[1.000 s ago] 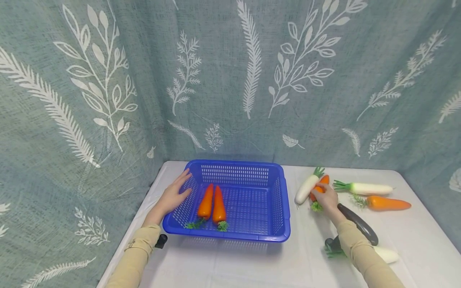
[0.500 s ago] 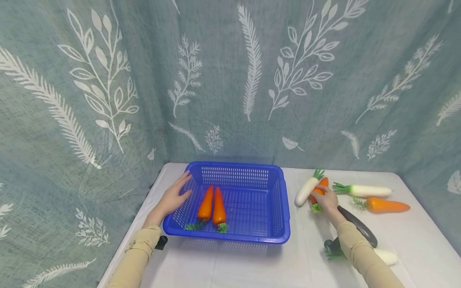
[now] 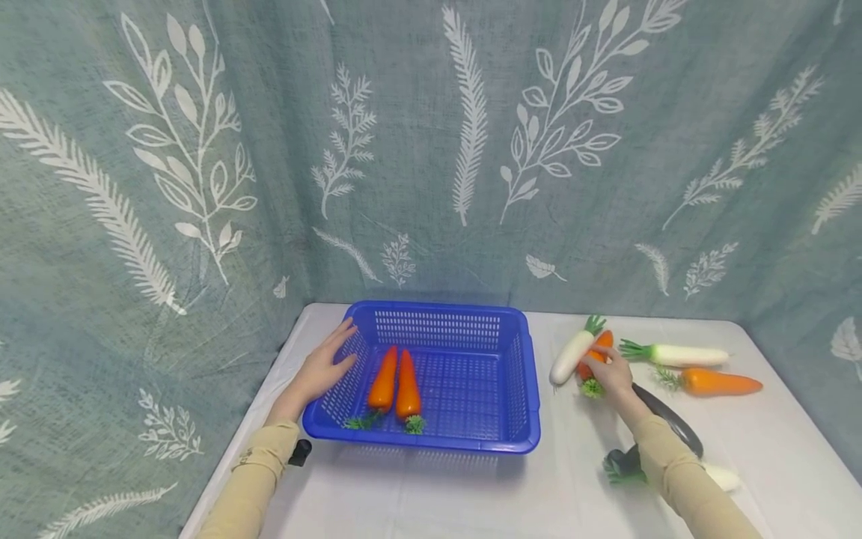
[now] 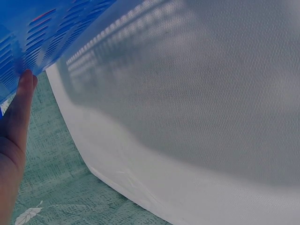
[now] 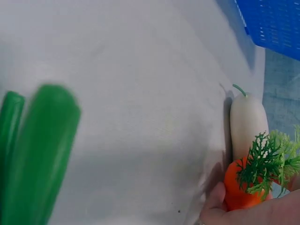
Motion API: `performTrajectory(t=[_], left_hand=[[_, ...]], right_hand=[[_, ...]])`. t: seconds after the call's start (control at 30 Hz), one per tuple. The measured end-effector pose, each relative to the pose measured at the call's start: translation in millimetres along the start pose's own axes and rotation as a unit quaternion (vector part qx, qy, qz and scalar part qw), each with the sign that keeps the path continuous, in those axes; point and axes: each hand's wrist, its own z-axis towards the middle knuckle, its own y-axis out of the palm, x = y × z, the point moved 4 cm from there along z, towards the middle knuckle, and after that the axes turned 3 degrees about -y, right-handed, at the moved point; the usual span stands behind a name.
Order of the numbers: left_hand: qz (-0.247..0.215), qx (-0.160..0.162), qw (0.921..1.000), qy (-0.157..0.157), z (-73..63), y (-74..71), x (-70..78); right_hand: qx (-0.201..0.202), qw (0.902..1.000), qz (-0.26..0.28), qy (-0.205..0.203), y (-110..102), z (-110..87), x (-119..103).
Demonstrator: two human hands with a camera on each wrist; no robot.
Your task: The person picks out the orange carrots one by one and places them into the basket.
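Observation:
My left hand (image 3: 319,374) rests at the left side of a blue plastic basket (image 3: 431,442), its fingers extended over the rim. Two orange carrots (image 3: 383,385) with green tops lie side by side in the basket's left half. Right of the basket, my right hand (image 3: 613,374) holds another carrot (image 3: 604,340) on the table between thumb and fingers. Its leafy top (image 5: 269,161) points toward me. Against that carrot's left side lies a white radish (image 3: 571,359). In the left wrist view, fingers (image 4: 26,86) touch the basket's perforated wall (image 4: 51,28).
Farther right lie a white radish (image 3: 690,355) with green stalks and a carrot (image 3: 720,382). A dark eggplant (image 3: 663,415) and another white radish (image 3: 722,477) are partly hidden by my right forearm. A patterned curtain (image 3: 417,150) hangs behind the white table.

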Motion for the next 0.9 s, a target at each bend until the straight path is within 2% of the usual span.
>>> performTrajectory(t=[0.47,0.9], left_hand=[[0.0,-0.005,1.0,0.0,-0.6,-0.8,-0.2],[-0.002,-0.009,1.0,-0.001,0.7,0.0,-1.8]], right_hand=[[0.011,0.9993,0.025,-0.026,-3.7,-8.8,-5.1],[0.0,0.9979,0.047,-0.044,-12.3,-19.7,-18.0]])
